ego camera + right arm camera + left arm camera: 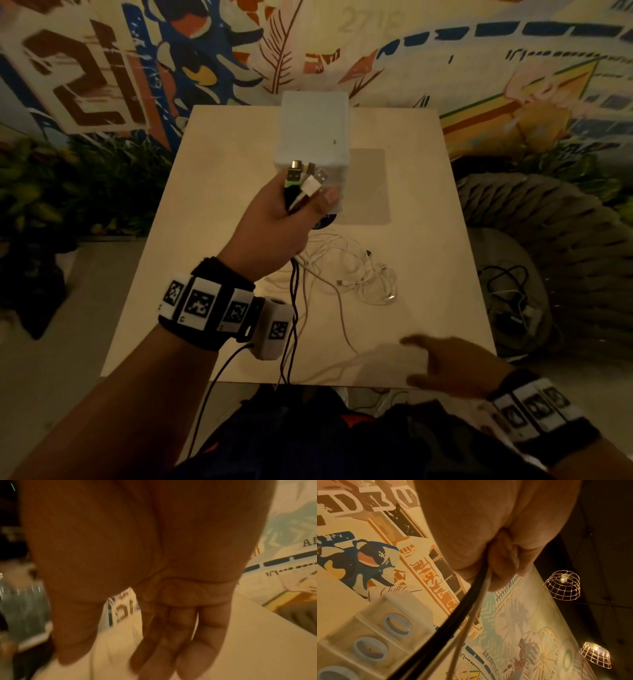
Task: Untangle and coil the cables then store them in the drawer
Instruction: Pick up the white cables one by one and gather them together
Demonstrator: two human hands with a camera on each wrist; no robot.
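Surface: a pale square table [239, 212] is standing against a painted mural wall [102, 68]; a grey mat [370, 185] is lying on it beside the drawer unit.
Room: green plants [85, 178] are showing to the left of the table, a grey woven seat [548, 240] with dark cords on it to the right, and two wire-cage lamps [561, 585] are hanging overhead in the left wrist view.
Drawer unit: a white plastic drawer unit [313, 130] is standing at the far middle of the table; from the left wrist, three ring pulls [397, 624] are showing on its front, one above another.
Left hand: the left hand [274, 219] is being held up above the table in front of the drawer unit, fingers curled round a bunch of cable ends, with USB plugs [305, 174] sticking up out of the fist. I am counting about four plugs, one with a green collar and one white, though they overlap.
Held cables: dark and pale cables [453, 622] are hanging from the fist, down past the near table edge.
Loose cables: a tangle of white cables [356, 270] is lying on the table, near the middle and below the raised hand; the count is unclear.
Right hand: the right hand [445, 366] is hovering low over the near right corner of the table, fingers [185, 635] straight and together, holding nothing; it is blurred.
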